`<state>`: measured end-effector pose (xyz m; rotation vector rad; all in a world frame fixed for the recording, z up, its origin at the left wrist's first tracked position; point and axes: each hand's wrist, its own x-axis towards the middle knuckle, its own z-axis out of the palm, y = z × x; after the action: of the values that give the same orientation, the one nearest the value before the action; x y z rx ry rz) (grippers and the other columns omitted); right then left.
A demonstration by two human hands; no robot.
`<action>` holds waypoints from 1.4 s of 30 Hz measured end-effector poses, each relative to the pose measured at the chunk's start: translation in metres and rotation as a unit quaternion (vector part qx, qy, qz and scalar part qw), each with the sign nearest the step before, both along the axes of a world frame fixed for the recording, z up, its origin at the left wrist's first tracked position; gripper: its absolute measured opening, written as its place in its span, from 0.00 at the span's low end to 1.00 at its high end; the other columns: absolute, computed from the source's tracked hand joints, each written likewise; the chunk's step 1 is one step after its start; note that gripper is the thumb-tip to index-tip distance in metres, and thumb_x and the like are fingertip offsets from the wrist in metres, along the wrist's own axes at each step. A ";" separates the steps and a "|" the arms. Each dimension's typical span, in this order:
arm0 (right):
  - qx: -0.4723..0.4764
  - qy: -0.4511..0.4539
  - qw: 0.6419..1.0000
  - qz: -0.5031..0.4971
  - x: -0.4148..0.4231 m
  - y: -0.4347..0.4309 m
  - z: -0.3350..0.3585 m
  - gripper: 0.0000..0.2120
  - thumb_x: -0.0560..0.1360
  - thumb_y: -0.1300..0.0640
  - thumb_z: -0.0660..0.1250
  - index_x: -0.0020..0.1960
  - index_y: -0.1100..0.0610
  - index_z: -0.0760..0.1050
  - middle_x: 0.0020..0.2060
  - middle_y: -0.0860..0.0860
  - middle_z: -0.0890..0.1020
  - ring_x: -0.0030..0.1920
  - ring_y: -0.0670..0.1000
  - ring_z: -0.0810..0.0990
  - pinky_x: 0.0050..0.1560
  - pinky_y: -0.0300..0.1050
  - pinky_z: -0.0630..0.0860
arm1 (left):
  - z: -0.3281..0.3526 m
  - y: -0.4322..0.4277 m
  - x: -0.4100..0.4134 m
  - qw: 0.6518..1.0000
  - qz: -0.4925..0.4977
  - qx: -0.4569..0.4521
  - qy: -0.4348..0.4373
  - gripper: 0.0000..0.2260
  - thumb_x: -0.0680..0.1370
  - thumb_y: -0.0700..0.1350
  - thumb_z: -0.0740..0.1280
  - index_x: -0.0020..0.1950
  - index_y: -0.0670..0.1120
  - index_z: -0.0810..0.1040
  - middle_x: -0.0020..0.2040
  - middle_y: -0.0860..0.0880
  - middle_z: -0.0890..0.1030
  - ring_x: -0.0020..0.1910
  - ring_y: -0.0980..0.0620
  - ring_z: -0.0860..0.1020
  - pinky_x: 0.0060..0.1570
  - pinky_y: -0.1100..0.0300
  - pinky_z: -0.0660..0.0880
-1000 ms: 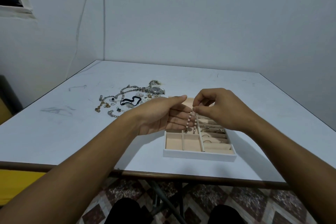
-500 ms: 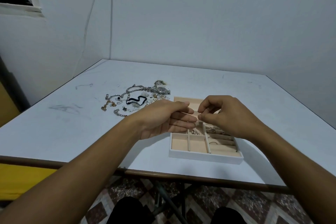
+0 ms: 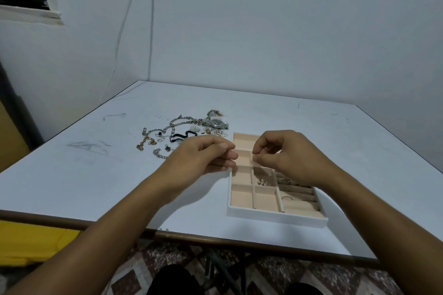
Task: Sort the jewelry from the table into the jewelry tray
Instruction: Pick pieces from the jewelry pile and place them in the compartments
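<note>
nearest you, the jewelry tray [image 3: 275, 220] sits by the table [image 3: 72, 187] edge; its front left compartments are bare. a ring [image 3: 286, 197] lies in its right-hand rolls, a pearl piece [image 3: 262, 182] in a middle compartment. over the tray's middle, your left hand [image 3: 203, 158] has fingers straight and pressed together; your right hand [image 3: 285, 155] pinches thumb to forefinger, on what cannot be told. beyond the tray's far left corner, the jewelry pile [image 3: 177, 134], with a watch [image 3: 217, 122], lies unsorted. finding: sorting is at an early stage, most pieces outstanding.
</note>
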<state>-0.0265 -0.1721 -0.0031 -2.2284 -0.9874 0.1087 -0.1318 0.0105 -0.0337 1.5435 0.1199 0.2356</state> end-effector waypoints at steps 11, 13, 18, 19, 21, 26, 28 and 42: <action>-0.092 -0.080 0.990 0.073 0.013 0.096 -0.008 0.05 0.71 0.58 0.69 0.42 0.49 0.80 0.37 0.42 0.80 0.41 0.46 0.78 0.45 0.42 0.76 | -0.011 0.069 -0.021 0.977 0.167 0.130 -0.031 0.11 0.81 0.44 0.62 0.47 0.46 0.83 0.45 0.48 0.85 0.49 0.48 0.82 0.55 0.51 0.77; -0.118 -0.101 0.984 0.086 0.017 0.116 -0.007 0.05 0.71 0.59 0.68 0.44 0.50 0.79 0.40 0.44 0.81 0.44 0.48 0.79 0.48 0.46 0.78 | -0.014 0.081 -0.019 0.972 0.196 0.127 -0.032 0.12 0.81 0.45 0.61 0.46 0.45 0.83 0.44 0.48 0.85 0.49 0.46 0.82 0.55 0.47 0.77; -0.157 -0.120 0.977 0.084 0.020 0.159 -0.010 0.01 0.72 0.53 0.68 0.44 0.47 0.77 0.41 0.46 0.80 0.48 0.51 0.78 0.49 0.50 0.79 | -0.022 0.099 -0.012 0.951 0.239 0.197 -0.024 0.12 0.81 0.49 0.62 0.43 0.50 0.83 0.41 0.54 0.84 0.45 0.56 0.81 0.51 0.58 0.74; -0.165 -0.126 0.975 0.084 0.021 0.166 -0.012 0.01 0.72 0.51 0.69 0.43 0.46 0.77 0.41 0.46 0.80 0.48 0.52 0.79 0.49 0.50 0.79 | -0.024 0.101 -0.009 0.945 0.243 0.217 -0.019 0.11 0.80 0.49 0.62 0.42 0.51 0.82 0.41 0.55 0.84 0.45 0.57 0.80 0.49 0.59 0.74; -0.188 -0.138 0.969 0.084 0.021 0.177 -0.017 0.02 0.72 0.49 0.69 0.44 0.46 0.78 0.44 0.48 0.82 0.47 0.52 0.80 0.47 0.49 0.79 | -0.025 0.104 -0.005 0.935 0.243 0.258 -0.007 0.11 0.80 0.51 0.62 0.42 0.52 0.82 0.42 0.55 0.84 0.47 0.57 0.80 0.50 0.59 0.73; -0.214 -0.156 0.961 0.075 0.022 0.187 -0.023 0.06 0.72 0.48 0.69 0.46 0.48 0.80 0.43 0.49 0.82 0.44 0.52 0.80 0.40 0.45 0.76 | -0.021 0.106 0.004 0.930 0.228 0.288 -0.008 0.12 0.80 0.53 0.61 0.42 0.54 0.82 0.43 0.58 0.84 0.48 0.57 0.80 0.50 0.61 0.73; -0.205 -0.155 0.964 0.071 0.024 0.188 -0.023 0.03 0.72 0.50 0.68 0.45 0.48 0.80 0.42 0.50 0.82 0.43 0.52 0.80 0.37 0.43 0.72 | -0.021 0.109 0.009 0.935 0.231 0.270 -0.009 0.12 0.80 0.53 0.61 0.42 0.54 0.82 0.43 0.59 0.83 0.48 0.60 0.80 0.48 0.63 0.73; -0.061 -0.072 0.995 0.039 0.040 0.156 -0.010 0.05 0.71 0.58 0.68 0.41 0.51 0.83 0.36 0.45 0.84 0.39 0.48 0.81 0.43 0.47 0.80 | -0.016 0.100 0.034 0.969 0.244 -0.029 0.014 0.13 0.81 0.47 0.60 0.47 0.42 0.81 0.47 0.44 0.85 0.51 0.45 0.83 0.56 0.53 0.78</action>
<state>0.0139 -0.0166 -0.0129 -2.3362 -1.1748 0.0438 -0.0977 0.1108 -0.0496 1.4409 0.5271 0.5937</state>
